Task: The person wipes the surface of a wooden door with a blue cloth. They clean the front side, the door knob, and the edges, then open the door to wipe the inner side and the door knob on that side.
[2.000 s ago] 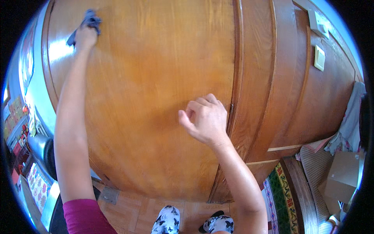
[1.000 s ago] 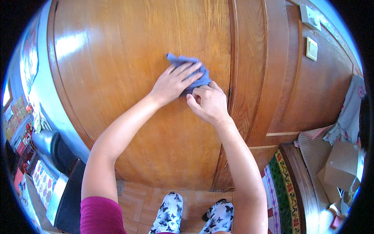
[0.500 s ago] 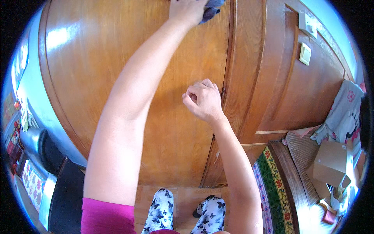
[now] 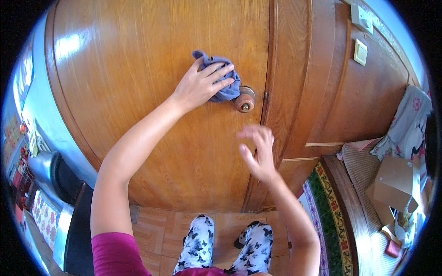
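Note:
Under my left hand (image 4: 201, 86) a bunched blue-grey cloth (image 4: 226, 93) is pressed against the varnished wooden door (image 4: 152, 60). The cloth lies just left of the round door knob (image 4: 245, 100), touching or nearly touching it. My left fingers lie over the cloth and hold it to the wood. Below the knob my right hand (image 4: 260, 154) is held in the air, fingers apart and slightly curled, with nothing in it.
Right of the door are a wooden frame and panelling with a light switch (image 4: 360, 52). A cardboard box (image 4: 394, 184) sits beside a patterned cloth (image 4: 407, 122) at the right. A black chair or seat (image 4: 78, 230) stands at lower left.
My left hand has come down the door with the cloth, to beside the knob. My right hand has moved off the knob, lower and a little right, and its fingers have opened.

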Demonstrator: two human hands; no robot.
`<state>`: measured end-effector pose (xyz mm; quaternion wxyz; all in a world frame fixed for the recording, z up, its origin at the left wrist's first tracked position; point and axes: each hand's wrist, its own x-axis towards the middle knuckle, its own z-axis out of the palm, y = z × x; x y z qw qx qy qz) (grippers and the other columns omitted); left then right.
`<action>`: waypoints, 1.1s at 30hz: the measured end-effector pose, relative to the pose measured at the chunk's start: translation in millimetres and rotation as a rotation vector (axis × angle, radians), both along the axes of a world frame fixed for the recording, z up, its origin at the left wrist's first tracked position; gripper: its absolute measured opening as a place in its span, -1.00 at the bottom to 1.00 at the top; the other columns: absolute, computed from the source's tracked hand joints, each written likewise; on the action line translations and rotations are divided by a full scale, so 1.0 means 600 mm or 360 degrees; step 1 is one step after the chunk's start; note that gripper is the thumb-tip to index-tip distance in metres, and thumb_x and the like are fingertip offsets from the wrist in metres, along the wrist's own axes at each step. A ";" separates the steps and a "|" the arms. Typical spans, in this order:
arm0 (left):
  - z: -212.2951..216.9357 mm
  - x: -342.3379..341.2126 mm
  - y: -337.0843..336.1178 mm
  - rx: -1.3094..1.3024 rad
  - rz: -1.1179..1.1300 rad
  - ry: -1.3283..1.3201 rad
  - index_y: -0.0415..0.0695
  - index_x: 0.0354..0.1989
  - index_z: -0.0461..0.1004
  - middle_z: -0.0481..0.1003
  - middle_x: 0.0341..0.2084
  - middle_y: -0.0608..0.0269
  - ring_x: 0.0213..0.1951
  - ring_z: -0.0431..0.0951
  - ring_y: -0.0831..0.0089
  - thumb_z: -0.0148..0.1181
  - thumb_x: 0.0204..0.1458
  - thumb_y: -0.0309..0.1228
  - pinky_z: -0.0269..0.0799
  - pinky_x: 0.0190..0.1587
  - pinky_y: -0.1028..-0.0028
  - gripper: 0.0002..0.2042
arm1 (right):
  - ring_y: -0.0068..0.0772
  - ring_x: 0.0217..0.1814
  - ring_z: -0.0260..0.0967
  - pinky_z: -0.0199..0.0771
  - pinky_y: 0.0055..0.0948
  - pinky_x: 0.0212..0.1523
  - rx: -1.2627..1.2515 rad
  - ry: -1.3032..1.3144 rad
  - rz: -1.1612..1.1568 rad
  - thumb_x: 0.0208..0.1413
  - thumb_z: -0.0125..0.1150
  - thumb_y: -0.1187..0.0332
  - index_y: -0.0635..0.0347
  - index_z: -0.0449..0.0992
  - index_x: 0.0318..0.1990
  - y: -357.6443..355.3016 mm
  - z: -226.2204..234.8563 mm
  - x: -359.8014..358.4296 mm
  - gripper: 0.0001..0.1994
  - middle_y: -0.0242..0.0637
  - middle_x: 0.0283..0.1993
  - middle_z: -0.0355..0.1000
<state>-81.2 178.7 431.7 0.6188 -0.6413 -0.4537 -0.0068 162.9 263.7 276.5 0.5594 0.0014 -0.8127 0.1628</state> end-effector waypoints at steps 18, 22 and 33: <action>-0.011 0.045 0.052 0.0378 0.0013 -0.0126 0.29 0.20 0.52 0.43 0.00 0.37 0.06 0.41 0.36 0.15 0.05 -0.43 0.38 -0.04 0.32 -0.51 | -0.17 -0.05 0.37 0.26 -0.21 0.06 -0.0664 -0.0569 -0.0287 0.11 0.28 0.28 0.06 0.63 -0.35 -0.118 -0.404 0.189 -0.90 -0.31 -0.21 0.54; 0.050 0.034 0.057 0.0287 -0.0074 0.0080 0.31 0.23 0.48 0.43 0.08 0.34 0.10 0.44 0.29 0.13 0.10 -0.44 0.38 -0.02 0.25 -0.50 | -0.09 -0.12 0.40 0.37 -0.18 -0.04 -0.0668 -0.0534 -0.0338 0.12 0.28 0.27 0.13 0.62 -0.37 -0.099 -0.429 0.186 -0.85 -0.21 -0.28 0.53; 0.064 0.046 0.073 0.0785 -0.0161 -0.0480 0.16 0.35 0.35 0.22 0.41 0.20 0.40 0.23 0.19 0.08 0.17 -0.39 0.21 0.25 0.03 -0.48 | -0.05 -0.11 0.44 0.46 -0.17 -0.06 -0.0753 -0.0645 -0.0361 0.07 0.32 0.31 0.15 0.62 -0.39 -0.114 -0.419 0.178 -0.88 -0.19 -0.28 0.54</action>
